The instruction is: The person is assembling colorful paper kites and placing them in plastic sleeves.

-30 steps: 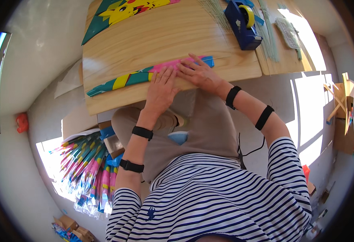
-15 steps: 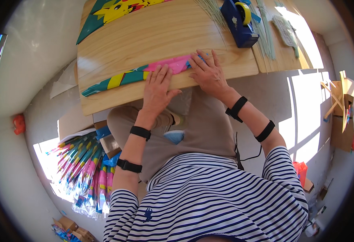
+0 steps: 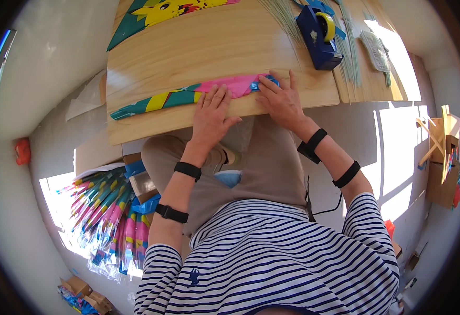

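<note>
A narrow folded sheet, printed in green, yellow, pink and blue, lies along the near edge of the wooden table. My left hand rests flat on it where the green and yellow meet the pink, fingers stretched forward and thumb out to the side. Over the blue part at its right end lies my right hand, fingers spread and palm down. The fingers cover some of the sheet at both places. Neither hand grips anything.
Farther off lies another printed sheet with a yellow cartoon figure. A blue tape dispenser stands at the far right, beside thin pale rods and a clear plastic box. Several bagged colourful bundles fan out at lower left.
My right hand has shifted slightly right along the folded sheet, showing more of its blue part. My left hand stays on it. The whole view has moved slightly.
</note>
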A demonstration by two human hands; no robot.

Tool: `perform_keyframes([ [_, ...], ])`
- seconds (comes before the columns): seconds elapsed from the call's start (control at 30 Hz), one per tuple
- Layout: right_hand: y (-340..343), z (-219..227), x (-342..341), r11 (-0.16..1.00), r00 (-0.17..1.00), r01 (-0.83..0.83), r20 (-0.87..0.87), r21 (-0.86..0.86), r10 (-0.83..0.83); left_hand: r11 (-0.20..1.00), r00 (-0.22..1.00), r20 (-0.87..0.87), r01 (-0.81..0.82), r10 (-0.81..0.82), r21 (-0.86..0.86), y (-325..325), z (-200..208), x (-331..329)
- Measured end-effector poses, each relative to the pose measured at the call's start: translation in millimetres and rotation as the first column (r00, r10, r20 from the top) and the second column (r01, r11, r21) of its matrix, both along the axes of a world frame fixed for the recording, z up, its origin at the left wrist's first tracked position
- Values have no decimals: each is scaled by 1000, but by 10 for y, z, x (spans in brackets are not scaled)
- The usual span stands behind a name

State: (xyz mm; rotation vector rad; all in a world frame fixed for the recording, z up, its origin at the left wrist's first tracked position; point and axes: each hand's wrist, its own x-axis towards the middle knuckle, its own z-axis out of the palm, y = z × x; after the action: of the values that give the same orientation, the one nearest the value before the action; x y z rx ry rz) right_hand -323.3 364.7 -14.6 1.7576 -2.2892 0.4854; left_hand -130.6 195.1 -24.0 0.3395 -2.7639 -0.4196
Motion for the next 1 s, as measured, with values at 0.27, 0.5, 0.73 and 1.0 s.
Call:
perform_keyframes([
  [0.27, -1137, 119, 24, 991, 988, -76, 145, 108, 60, 998, 996, -87, -25, 30, 57, 16, -44, -1],
  [0.5, -1401, 110, -194, 887, 936, -132, 349, 442, -35, 994, 982, -169, -73, 87, 85, 67, -63, 41],
  [0.73, -1441, -98, -426, 904, 913, -245, 398, 351, 93, 991, 983, -130, -124, 131, 57, 93, -58, 44],
  [1.0, -1386, 53, -325, 883, 883, -231, 470, 409, 14, 921, 892, -366, -124, 267, 369, -388, 501, 1267],
])
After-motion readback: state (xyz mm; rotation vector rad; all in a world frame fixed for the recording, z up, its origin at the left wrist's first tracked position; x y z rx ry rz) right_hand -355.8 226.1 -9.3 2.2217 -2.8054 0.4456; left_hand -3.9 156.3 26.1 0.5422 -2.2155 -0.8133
